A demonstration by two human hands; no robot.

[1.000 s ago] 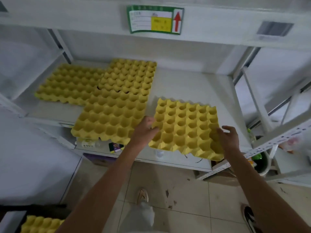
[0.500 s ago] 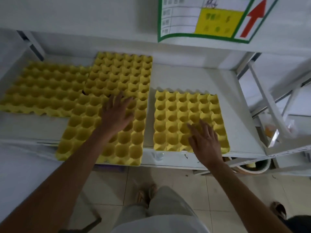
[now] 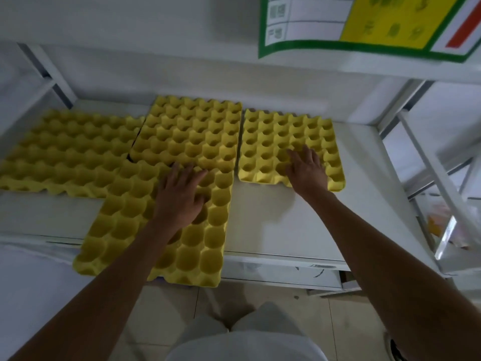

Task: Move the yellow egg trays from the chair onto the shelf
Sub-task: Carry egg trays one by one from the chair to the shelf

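Now we are leaning over the white shelf point(image 3: 286, 225), both hands lying flat on yellow egg trays. Our left hand point(image 3: 179, 196) is resting, fingers spread and straight, on the near tray point(image 3: 125, 222), gripping nothing; this tray is running lengthwise from the shelf's front toward its back, and its near end is hanging out past the front lip. Its far end is overlapping, or perhaps only butting against, the middle tray point(image 3: 192, 131); the blur is keeping us from telling which. That middle tray is sitting deeper on the shelf, cups facing up. Our right hand point(image 3: 307, 168) is pressing with open, slightly splayed fingers on the right tray point(image 3: 270, 144), which is lying wholly on the shelf just beside the middle one, edges roughly parallel. A fourth, the left tray point(image 3: 65, 152), is lying with its long axis across the shelf, touching the middle tray's corner. Above, a green-bordered label point(image 3: 364, 24) is hanging from the upper shelf edge.
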